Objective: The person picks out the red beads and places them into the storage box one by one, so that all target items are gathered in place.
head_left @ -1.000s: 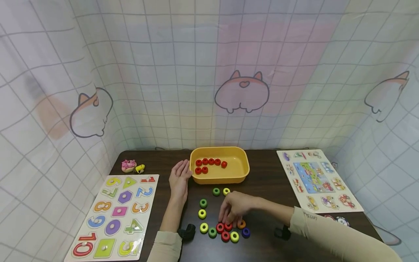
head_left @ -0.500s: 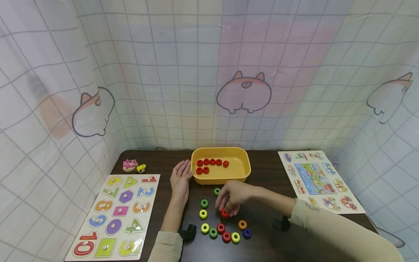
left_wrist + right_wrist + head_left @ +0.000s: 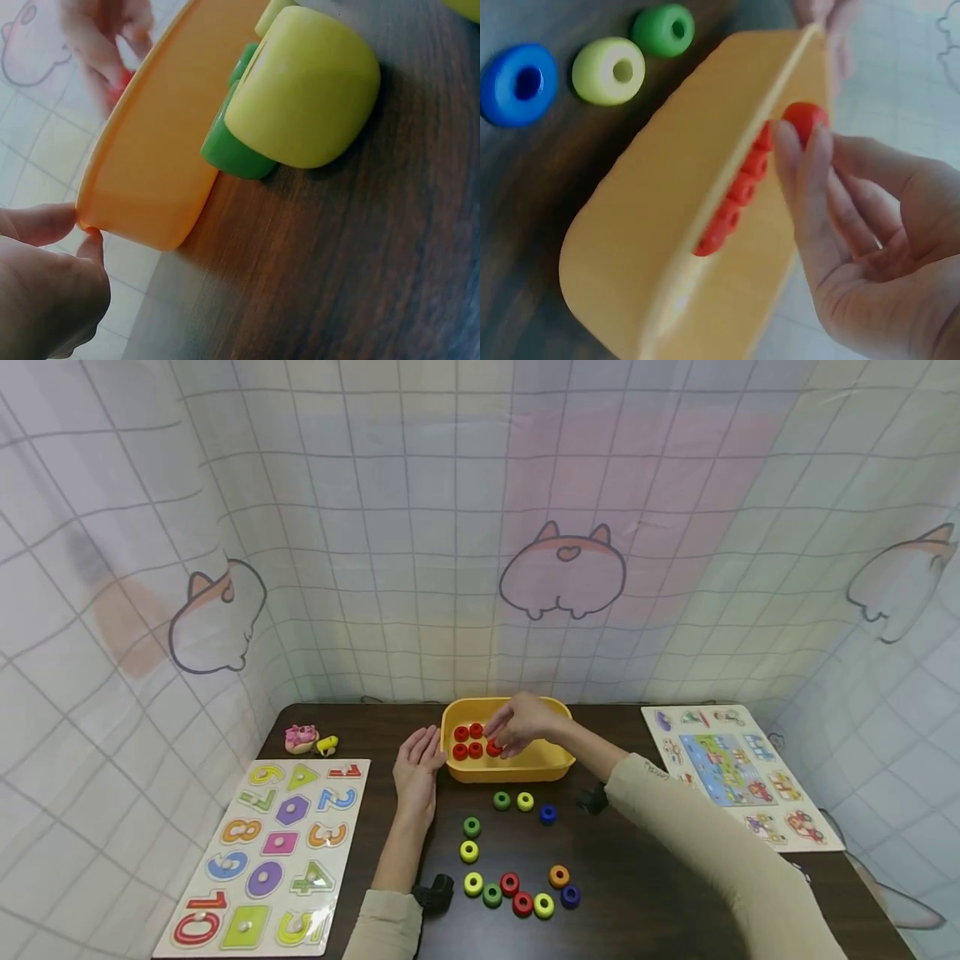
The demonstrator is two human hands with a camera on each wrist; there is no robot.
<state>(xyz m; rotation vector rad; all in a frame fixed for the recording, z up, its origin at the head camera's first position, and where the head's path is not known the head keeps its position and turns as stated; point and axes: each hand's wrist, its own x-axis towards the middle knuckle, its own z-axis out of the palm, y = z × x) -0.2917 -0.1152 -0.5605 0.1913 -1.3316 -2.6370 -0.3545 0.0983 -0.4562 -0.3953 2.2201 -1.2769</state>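
My right hand (image 3: pixel 525 725) is over the yellow plastic bin (image 3: pixel 540 770), pinching a red bead (image 3: pixel 805 120) between thumb and fingertips. Inside the bin, several red beads (image 3: pixel 741 189) line up in rows, partly hidden by that hand in the head view. My left hand (image 3: pixel 417 777) lies at the bin's left end, fingers stretched out. In the left wrist view its fingertips (image 3: pixel 91 241) touch the bin's rim. In front of the bin sit a green bead (image 3: pixel 502 800), a yellow bead (image 3: pixel 525 802) and a blue bead (image 3: pixel 548 814), all with centre holes.
More loose beads lie nearer me, among them red (image 3: pixel 522 904), orange (image 3: pixel 558 876) and purple (image 3: pixel 570 895). A number puzzle board (image 3: pixel 262 860) is at left, a picture puzzle board (image 3: pixel 738 777) at right. Small pink (image 3: pixel 301 739) and yellow (image 3: pixel 327 745) toys sit back left.
My right hand has picked up a red bead from the front cluster and carried it forward over the bin. A blue bead now shows beside the yellow one. My left hand stays at the bin.
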